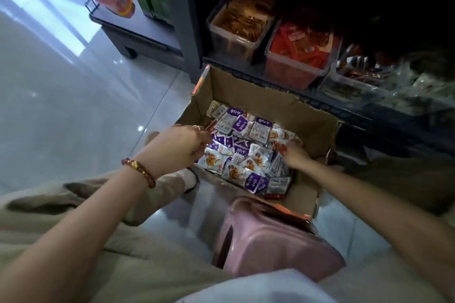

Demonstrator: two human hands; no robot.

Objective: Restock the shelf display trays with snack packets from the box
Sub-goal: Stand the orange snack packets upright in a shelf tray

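Now | left hand (182, 147) curled, pinching packets (248, 152) | right hand (295, 155) among packets, grip unclear

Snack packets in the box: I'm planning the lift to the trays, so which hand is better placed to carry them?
Probably the right hand: it is among the snack packets at the right side of the box, nearer the display trays. The left hand would reach across the box.
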